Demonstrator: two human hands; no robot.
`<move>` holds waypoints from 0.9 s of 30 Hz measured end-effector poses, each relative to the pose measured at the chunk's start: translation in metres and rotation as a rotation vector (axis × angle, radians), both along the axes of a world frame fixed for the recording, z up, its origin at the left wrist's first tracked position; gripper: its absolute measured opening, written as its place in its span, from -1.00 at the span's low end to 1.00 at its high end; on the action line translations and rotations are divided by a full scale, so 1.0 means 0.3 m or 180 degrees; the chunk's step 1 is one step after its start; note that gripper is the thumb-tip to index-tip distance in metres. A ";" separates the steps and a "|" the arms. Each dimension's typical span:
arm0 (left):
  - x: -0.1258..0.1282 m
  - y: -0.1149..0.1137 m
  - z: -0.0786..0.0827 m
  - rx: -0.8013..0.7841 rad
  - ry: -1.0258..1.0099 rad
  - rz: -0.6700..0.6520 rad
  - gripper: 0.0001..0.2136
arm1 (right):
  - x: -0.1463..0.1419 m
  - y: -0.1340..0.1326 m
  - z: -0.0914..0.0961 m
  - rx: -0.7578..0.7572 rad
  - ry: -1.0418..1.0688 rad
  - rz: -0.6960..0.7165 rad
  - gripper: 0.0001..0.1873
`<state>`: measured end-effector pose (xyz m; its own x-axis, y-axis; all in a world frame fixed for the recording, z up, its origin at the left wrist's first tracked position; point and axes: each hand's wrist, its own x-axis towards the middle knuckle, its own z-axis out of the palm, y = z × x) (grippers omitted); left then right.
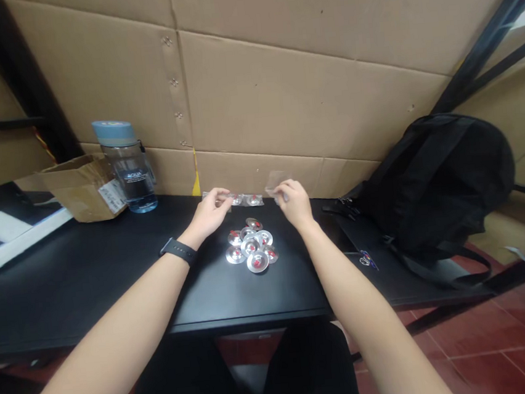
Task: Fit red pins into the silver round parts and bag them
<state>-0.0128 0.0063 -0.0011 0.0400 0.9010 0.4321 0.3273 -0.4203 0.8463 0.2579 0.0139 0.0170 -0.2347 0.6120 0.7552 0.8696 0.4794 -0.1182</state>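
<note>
- Right hand [294, 200]: grip clamped on a small clear plastic bag [277, 177], far side of the black bench [112, 279].
- Left hand [212, 210]: at a row of plastic-wrapped silver discs [253, 200]; I cannot tell if its grip is closed.
- Loose round silver discs with red centres [251, 246] lie piled nearer, between the hands.

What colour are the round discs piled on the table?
The discs are silver with red marks; head view.

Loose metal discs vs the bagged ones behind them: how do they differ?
The loose discs lie overlapping in a heap; the bagged discs sit in a row. The loose discs are bare; the bagged discs are in clear plastic. Both show silver and red.
</note>
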 end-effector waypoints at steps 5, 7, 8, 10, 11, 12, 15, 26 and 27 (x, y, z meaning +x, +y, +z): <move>-0.070 0.045 -0.032 0.0314 0.1157 0.0465 -0.74 | 0.156 0.074 -0.069 -0.0824 -0.0201 -0.0801 -0.69; -0.088 0.056 -0.043 0.0295 0.1511 0.0565 -0.73 | 0.170 0.095 -0.104 -0.1288 -0.0261 -0.0894 -0.67; -0.095 0.060 -0.048 0.0250 0.1700 0.0638 -0.72 | 0.170 0.105 -0.118 -0.1453 -0.0267 -0.0898 -0.65; -0.105 0.063 -0.056 0.0147 0.2082 0.0734 -0.66 | 0.164 0.122 -0.138 -0.1637 -0.0248 -0.0867 -0.64; -0.109 0.063 -0.058 0.0106 0.2243 0.0717 -0.61 | 0.161 0.128 -0.144 -0.1677 -0.0230 -0.0852 -0.65; -0.111 0.063 -0.060 0.0077 0.2367 0.0652 -0.57 | 0.159 0.133 -0.147 -0.1713 -0.0207 -0.0849 -0.66; -0.113 0.065 -0.062 0.0047 0.2549 0.0388 -0.48 | 0.159 0.136 -0.145 -0.1703 -0.0160 -0.0831 -0.60; -0.099 0.086 -0.077 0.0162 0.3082 0.0354 -0.57 | 0.090 0.045 -0.060 -0.0741 0.0023 -0.0586 -0.79; -0.102 0.084 -0.074 0.0246 0.3078 0.0404 -0.59 | 0.074 0.036 -0.054 -0.0697 0.0081 -0.0462 -0.79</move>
